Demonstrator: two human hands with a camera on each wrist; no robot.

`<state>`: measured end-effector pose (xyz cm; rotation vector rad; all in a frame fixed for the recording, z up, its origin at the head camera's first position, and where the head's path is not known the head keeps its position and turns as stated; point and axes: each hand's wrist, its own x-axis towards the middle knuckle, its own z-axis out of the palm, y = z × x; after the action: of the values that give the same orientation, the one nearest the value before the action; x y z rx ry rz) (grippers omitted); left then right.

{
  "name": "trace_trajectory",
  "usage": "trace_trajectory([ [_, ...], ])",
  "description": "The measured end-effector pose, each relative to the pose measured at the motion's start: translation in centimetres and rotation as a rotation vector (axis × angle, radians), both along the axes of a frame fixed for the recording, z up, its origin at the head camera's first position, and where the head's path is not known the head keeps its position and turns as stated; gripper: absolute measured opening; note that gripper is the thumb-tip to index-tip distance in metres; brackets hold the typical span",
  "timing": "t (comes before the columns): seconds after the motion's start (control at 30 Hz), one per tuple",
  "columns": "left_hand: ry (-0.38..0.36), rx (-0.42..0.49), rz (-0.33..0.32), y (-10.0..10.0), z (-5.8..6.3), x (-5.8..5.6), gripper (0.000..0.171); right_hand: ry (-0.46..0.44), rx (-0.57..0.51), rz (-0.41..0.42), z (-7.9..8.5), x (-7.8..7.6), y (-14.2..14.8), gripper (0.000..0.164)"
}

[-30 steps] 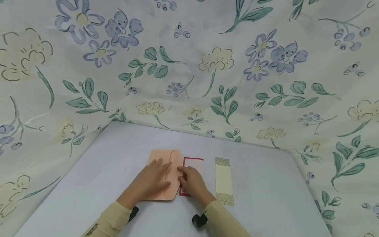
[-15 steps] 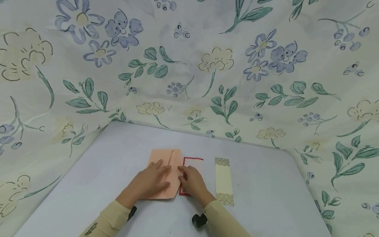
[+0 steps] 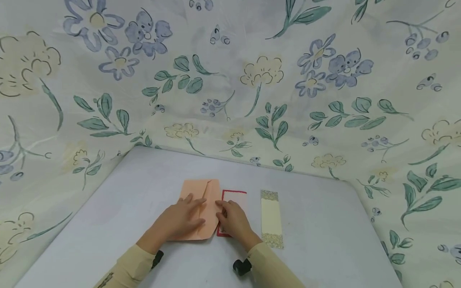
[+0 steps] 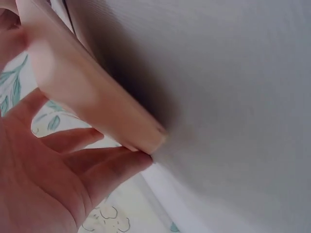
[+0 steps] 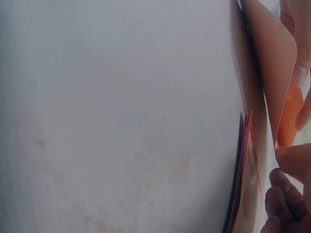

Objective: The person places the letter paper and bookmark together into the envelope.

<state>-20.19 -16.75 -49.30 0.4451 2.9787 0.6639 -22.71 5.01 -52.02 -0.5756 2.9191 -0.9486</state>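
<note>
A peach paper envelope (image 3: 193,189) with a lengthwise fold lies on the table, slightly raised in both wrist views (image 4: 92,92). Across its left part rests my left hand (image 3: 180,219), fingers spread; in the left wrist view its fingertips touch the envelope's lower edge. My right hand (image 3: 235,221) pinches the envelope's right edge between thumb and index finger, the other fingers curled, as the right wrist view shows. Beneath that hand lies a pale card with a red border (image 3: 235,196), partly hidden; its layered edge (image 5: 248,179) appears beside the envelope in the right wrist view.
To the right lies a cream paper strip (image 3: 271,216) with glittery ends. A black device (image 3: 242,267) sits at the right wrist. Flower-patterned cloth (image 3: 223,80) walls in the white table (image 3: 317,224) at the back and sides.
My left hand has shifted slightly left and towards me on the envelope. The right hand keeps its hold at the edge, and the head view has tilted a little.
</note>
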Motion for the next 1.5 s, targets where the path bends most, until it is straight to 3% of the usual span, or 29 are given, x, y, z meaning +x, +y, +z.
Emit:
trace_trajectory([
  [0.4, -0.045, 0.033, -0.033, -0.6, 0.2, -0.2, 0.075, -0.005, 0.001, -0.019, 0.0, 0.1, 0.5, 0.039],
  [0.83, -0.017, 0.005, -0.029, -0.4, 0.3, -0.3, 0.077, 0.027, -0.013, -0.044, 0.0, 0.1, 0.9, 0.040],
  [1.2, -0.016, -0.008, -0.017, -0.3, 0.0, -0.3, 0.077, 0.009, -0.025, -0.094, -0.1, 0.0, 1.8, 0.042],
  [1.5, -0.010, 0.000, -0.019, -0.4, 0.0, -0.3, 0.076, 0.014, 0.035, -0.182, -0.2, 0.0, 2.6, 0.052],
])
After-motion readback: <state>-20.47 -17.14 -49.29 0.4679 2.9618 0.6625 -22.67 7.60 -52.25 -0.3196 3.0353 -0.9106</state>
